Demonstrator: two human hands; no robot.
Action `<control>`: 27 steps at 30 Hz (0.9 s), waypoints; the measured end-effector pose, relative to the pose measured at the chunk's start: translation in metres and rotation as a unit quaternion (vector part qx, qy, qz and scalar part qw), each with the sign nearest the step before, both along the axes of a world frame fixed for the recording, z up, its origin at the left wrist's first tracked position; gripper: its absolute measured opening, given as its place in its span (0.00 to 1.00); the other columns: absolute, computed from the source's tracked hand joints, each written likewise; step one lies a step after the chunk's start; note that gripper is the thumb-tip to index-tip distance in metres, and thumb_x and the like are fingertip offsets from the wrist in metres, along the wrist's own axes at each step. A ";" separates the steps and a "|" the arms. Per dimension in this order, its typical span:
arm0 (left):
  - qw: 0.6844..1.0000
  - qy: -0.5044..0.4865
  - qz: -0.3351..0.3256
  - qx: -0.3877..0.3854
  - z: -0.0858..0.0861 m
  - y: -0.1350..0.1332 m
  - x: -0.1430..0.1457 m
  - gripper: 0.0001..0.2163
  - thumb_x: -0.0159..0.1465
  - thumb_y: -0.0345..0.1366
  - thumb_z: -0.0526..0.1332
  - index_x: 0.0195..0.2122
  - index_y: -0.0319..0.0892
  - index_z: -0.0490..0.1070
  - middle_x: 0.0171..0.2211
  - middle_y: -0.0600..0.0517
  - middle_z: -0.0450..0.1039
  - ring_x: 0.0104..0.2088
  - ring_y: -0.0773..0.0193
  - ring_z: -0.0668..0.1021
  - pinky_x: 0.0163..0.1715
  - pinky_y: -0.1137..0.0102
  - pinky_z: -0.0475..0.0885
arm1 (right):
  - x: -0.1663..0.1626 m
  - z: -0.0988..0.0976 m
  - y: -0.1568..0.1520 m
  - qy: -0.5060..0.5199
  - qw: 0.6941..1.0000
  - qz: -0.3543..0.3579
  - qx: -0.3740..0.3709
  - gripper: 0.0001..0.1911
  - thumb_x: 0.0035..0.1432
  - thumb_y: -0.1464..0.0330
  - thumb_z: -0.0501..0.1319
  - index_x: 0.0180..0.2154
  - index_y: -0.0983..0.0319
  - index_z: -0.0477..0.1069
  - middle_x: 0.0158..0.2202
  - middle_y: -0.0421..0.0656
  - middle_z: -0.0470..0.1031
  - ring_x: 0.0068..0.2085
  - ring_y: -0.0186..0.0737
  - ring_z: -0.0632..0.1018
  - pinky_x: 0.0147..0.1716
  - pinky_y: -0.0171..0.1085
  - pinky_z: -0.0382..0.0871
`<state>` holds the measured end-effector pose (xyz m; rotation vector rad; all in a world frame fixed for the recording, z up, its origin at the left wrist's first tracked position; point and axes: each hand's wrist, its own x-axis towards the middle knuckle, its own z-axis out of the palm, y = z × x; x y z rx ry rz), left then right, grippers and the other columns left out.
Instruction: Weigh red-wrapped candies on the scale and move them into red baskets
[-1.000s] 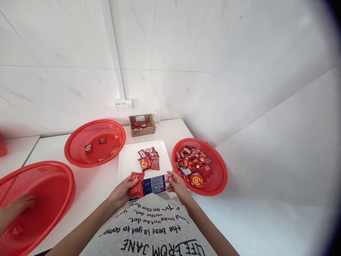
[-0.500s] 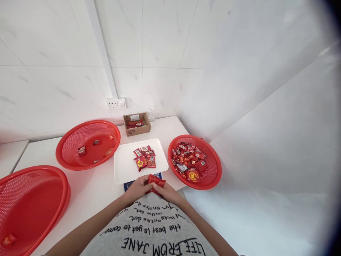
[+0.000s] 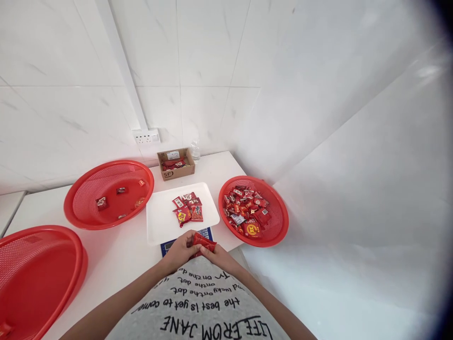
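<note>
Close to my body, my left hand (image 3: 181,251) and my right hand (image 3: 217,257) are both closed on a red snack packet (image 3: 204,242). Fingers of both hands cover part of it, so its print cannot be read. Just beyond my hands, a white tray (image 3: 158,213) rests on a blue digital scale (image 3: 205,232), whose front edge with buttons shows. Several red snack packets (image 3: 188,209) lie grouped on the tray. To the right, a red plastic basket (image 3: 280,222) holds a heap of small red packets (image 3: 247,208).
Behind the tray stands a small cardboard box (image 3: 176,173) with red packets inside, beside a clear plastic item (image 3: 195,150). On the left are a red basket (image 3: 95,177) with a few packets and another red basket (image 3: 76,264). A wall socket (image 3: 146,136) is above the white table (image 3: 116,250).
The view has swung slightly, so the table things sit a little further left. Both hands still hold the red packet, which appears slightly turned.
</note>
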<state>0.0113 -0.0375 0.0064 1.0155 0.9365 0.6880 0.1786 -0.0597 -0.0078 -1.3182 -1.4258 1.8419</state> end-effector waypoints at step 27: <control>0.949 -0.077 0.244 -0.185 0.020 -0.009 -0.051 0.14 0.52 0.33 0.68 0.37 0.39 0.68 0.36 0.48 0.77 0.33 0.63 0.79 0.35 0.69 0.73 | -0.024 -0.027 0.093 -0.419 0.863 -0.007 0.284 0.19 0.58 0.65 0.52 0.50 0.61 0.66 0.46 0.49 0.69 0.46 0.44 0.69 0.41 0.37 0.62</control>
